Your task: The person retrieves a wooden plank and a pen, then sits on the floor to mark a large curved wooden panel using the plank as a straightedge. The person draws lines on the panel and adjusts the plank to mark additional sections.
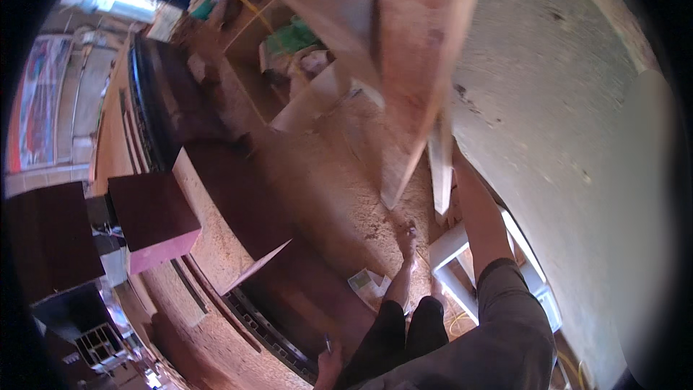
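Observation:
Low in the view, beside my dark-clad legs (386, 339), my left hand (330, 366) is closed around a thin pen-like thing (327, 342) whose kind I cannot make out. My right arm (482, 220), in a grey sleeve, reaches up along the wall. Its hand is hidden behind the lower part of long wooden boards (415, 94). These boards come down from the top of the view, blurred, with their pointed ends above the floor. A narrower wooden strip (440, 173) hangs beside them, close to my right forearm.
Sawdust covers the floor (339, 173) around my bare foot (410, 240). At left stands a dark reddish-brown bench (238, 195) with box-like panels (155, 209). A white frame (451, 249) leans below the grey wall (556, 123). Farther off lies an open box (253, 65) with green material.

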`<act>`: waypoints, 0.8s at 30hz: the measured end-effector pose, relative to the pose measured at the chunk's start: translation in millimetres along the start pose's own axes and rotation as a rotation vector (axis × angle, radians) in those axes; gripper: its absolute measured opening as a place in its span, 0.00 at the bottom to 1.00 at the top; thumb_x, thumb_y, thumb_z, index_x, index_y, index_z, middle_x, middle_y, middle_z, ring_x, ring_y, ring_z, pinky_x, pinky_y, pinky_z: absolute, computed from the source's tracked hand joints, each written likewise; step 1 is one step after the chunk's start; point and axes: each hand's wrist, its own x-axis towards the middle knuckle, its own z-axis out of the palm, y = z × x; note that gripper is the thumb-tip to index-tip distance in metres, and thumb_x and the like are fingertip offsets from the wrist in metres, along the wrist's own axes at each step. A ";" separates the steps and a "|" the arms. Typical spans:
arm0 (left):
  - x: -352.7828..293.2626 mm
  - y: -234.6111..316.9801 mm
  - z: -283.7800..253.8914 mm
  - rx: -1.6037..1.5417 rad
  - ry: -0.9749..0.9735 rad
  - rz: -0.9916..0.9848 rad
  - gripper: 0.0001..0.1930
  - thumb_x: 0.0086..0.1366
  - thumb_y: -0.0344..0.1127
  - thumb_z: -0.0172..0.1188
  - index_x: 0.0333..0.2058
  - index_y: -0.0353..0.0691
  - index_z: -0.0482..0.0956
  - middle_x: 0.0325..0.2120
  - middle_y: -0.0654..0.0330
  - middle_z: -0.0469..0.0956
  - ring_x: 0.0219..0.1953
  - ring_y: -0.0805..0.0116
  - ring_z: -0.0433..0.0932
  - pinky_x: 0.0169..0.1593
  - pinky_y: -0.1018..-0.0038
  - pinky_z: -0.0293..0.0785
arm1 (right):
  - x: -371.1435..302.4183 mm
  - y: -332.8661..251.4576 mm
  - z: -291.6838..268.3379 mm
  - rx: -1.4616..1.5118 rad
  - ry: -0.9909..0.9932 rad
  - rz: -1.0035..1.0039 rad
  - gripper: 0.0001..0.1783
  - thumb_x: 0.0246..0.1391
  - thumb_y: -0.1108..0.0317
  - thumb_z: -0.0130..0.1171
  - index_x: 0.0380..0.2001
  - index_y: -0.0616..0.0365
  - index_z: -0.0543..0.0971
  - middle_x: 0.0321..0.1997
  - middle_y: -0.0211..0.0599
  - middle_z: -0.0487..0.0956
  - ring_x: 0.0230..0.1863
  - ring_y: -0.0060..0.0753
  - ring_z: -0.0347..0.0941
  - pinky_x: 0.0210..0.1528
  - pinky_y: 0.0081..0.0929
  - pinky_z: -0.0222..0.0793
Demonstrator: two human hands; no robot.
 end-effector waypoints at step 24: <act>69.6 -3.8 12.1 0.155 0.109 0.209 0.21 0.62 0.52 0.54 0.33 0.37 0.81 0.21 0.45 0.78 0.29 0.51 0.80 0.34 0.58 0.75 | 44.9 34.6 15.4 -0.136 -0.127 -0.073 0.24 0.53 0.60 0.62 0.52 0.56 0.74 0.48 0.38 0.78 0.44 0.36 0.75 0.49 0.35 0.71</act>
